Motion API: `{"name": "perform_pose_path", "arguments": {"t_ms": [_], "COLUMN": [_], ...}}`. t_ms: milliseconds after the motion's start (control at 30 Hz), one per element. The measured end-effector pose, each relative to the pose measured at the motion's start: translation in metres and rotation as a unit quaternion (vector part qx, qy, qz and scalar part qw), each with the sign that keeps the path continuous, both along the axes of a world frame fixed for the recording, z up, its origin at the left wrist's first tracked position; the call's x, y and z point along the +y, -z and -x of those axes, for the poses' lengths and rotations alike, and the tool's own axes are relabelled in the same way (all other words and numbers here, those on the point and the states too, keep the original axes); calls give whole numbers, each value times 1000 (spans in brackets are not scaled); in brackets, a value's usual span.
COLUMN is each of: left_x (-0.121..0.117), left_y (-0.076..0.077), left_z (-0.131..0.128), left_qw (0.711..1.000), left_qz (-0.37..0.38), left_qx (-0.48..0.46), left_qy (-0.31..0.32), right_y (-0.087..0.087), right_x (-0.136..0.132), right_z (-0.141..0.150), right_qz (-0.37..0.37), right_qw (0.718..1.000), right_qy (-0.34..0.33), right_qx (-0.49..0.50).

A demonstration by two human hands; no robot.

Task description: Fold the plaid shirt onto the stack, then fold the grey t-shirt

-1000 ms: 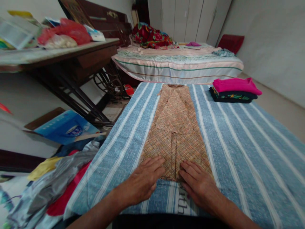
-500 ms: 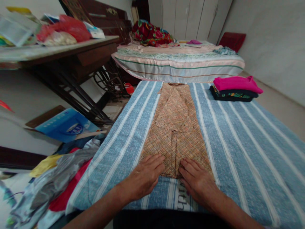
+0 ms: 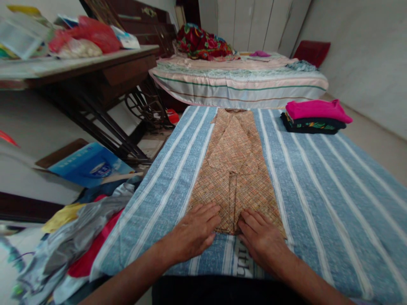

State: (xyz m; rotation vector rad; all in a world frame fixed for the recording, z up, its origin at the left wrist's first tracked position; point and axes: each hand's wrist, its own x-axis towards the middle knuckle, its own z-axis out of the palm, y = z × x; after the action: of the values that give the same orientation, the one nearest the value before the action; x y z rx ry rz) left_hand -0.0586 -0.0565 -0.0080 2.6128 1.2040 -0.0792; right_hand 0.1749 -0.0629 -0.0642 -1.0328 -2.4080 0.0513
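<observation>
A tan checked shirt lies face down and folded lengthwise on a blue-and-white striped bedspread. Its sleeves are turned inward over the back, and the collar end points away from me. My left hand rests flat on the near left part of the hem, fingers stretched out. On the near right part lies my right hand, also flat, with its fingers extended. A narrow folded strip of the shirt runs between the two hands. Neither hand grips the cloth.
Folded clothes, pink on top of black, sit at the right. Loose clothes are heaped at the left, beside a blue box. A sewing-machine table holds bags. Behind stands another bed with a red flowered blanket.
The view has shifted very slightly. Both hands stay in nearly the same place on the hem, and the shirt keeps its shape.
</observation>
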Motion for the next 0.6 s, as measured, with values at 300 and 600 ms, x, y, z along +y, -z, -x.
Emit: {"name": "perform_pose_path", "arguments": {"t_ms": [300, 600], "left_x": [1, 0], "left_y": [-4, 0], "left_z": [-2, -8], "left_qw": [1000, 1000], "left_qz": [13, -27], "left_qx": [-5, -6], "left_qy": [-8, -13], "right_y": [-3, -5], "right_x": [4, 5], "right_z": [-1, 0], "right_qz": [-8, -27], "right_qw": [1000, 999], "right_qy": [-9, -3], "right_qx": [-23, -26]}}
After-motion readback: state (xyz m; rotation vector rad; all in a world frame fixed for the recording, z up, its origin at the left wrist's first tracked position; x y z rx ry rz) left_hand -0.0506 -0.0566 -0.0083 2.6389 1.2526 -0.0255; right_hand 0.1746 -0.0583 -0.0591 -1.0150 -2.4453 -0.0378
